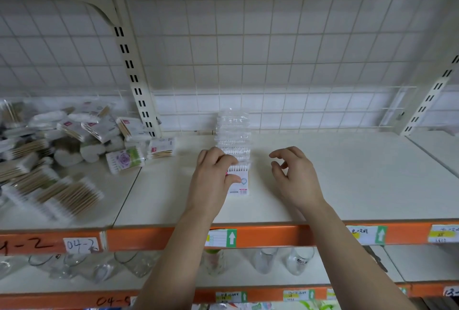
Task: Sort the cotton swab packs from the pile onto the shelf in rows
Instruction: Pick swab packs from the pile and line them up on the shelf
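A row of cotton swab packs (233,135) is seen standing on the shelf (347,173), lined up one behind another from the middle of the board toward twelve o'clock, where the last clear wrapper is met by the wire grid back panel (273,49). The front pack (242,185), white with a barcode at its lower edge and swab tips showing along its top, is held by the left hand (213,180): its grip is closed around the pack, with the fingers curled over the top edge and the thumb laid across the face. At three o'clock of the row the right hand (295,178) is held just above the shelf, apart from the packs; its grip is loosely curled and half open, and nothing is held in it. At nine o'clock, past the slotted upright (134,78), the pile (62,150) of unsorted packs is heaped on the neighbouring board, wooden-stemmed swabs mixed with white ones, and a pack printed with a purple flower (125,159) is lying at its near edge. At six o'clock the shelf is edged by an orange rail (154,237) on which paper labels (223,237) with green arrows are stuck. Below the rail, clear glass jars (265,260) are seen on the lower shelf.
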Tool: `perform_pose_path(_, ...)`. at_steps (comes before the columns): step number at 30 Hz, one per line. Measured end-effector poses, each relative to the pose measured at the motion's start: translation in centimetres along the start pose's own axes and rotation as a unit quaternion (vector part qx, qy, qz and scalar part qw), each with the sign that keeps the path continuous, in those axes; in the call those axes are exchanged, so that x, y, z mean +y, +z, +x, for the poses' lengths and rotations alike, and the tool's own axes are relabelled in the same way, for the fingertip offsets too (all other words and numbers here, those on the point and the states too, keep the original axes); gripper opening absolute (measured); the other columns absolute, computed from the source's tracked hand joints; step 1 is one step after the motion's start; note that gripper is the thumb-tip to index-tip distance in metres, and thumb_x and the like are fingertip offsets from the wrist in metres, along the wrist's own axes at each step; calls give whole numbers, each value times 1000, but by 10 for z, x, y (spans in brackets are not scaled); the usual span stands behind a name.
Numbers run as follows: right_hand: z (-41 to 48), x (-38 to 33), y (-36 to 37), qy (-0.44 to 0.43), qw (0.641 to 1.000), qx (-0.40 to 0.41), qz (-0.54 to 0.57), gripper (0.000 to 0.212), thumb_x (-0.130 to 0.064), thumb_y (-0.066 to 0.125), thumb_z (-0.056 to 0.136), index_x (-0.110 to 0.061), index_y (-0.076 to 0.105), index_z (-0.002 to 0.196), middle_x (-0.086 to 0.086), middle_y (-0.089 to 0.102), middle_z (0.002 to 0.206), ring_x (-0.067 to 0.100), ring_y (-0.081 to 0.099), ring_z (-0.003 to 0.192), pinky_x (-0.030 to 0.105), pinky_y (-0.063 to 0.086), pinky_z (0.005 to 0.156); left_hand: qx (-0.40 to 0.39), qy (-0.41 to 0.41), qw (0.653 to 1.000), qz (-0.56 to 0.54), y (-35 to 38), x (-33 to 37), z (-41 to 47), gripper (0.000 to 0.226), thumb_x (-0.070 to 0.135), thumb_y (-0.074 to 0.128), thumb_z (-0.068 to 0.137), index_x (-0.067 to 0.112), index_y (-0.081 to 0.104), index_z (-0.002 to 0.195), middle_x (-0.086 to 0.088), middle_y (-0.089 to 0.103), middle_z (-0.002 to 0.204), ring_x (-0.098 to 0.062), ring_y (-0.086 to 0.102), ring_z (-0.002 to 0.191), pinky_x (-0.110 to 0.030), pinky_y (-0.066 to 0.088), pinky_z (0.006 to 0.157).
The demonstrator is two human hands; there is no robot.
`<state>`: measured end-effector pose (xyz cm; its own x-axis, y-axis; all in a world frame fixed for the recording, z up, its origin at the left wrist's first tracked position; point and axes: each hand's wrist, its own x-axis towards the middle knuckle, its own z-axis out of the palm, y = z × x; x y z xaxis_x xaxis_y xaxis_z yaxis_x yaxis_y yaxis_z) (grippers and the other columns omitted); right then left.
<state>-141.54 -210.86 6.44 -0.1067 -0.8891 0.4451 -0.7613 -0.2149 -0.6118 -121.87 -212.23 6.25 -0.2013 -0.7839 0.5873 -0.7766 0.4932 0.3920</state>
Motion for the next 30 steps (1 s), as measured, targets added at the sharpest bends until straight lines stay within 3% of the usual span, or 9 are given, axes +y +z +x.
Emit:
perform_pose_path(7, 5, -3, -5, -17, 1000, 8, 10, 21, -11, 57, 89, -18, 66, 107, -5, 58, 104, 14, 57, 76, 19, 38, 67, -15, -3, 1000, -1, 2, 0, 1, 35, 20, 81, 68, 12, 69, 100, -2, 54, 94, -16, 41, 94, -20, 36, 81)
perform_pose_path(10, 10, -7, -7, -31, 999, 26, 17, 20, -11, 56, 89, -18, 66, 106, -5, 58, 104, 13, 57, 75, 15, 36, 65, -27, -15, 999, 11, -1, 3, -1, 39, 25, 78, 73, 14, 67, 108, -1, 54, 101, -19, 44, 99, -25, 42, 85)
perform_pose_path(15, 23, -33, -4, -86, 993, 65, 41, 19, -7, 55, 88, -17, 66, 100, -6, 61, 96, 10, 55, 73, 7, 35, 64, 41, -29, 998, 40, -25, -2, -9, 34, 37, 43, 92, 19, 62, 114, -2, 57, 110, -22, 51, 100, -32, 42, 90)
perform_pose_path(17, 27, -50, 2, -112, 990, 65, 52, 20, -6, 55, 87, -16, 66, 100, -6, 61, 93, 9, 54, 73, 6, 35, 64, 65, -49, 994, 74, -42, -12, -13, 32, 36, 40, 94, 21, 61, 114, -1, 58, 110, -23, 53, 100, -34, 41, 89)
perform_pose_path(22, 30, -96, 31, -161, 983, 33, 88, 22, -16, 52, 85, -14, 68, 101, -6, 60, 92, 14, 57, 77, 25, 45, 71, 93, -96, 980, 148, -92, -43, -25, 38, 39, 36, 95, 18, 64, 109, -3, 62, 108, -27, 55, 102, -41, 43, 89)
perform_pose_path(30, 34, -178, 104, -200, 974, -20, 108, 18, -14, 63, 88, -16, 67, 105, -9, 58, 94, 11, 56, 81, 26, 46, 69, 123, -159, 958, 204, -165, -116, -48, 31, 38, 41, 90, 21, 66, 99, -1, 63, 101, -26, 57, 97, -42, 43, 84)
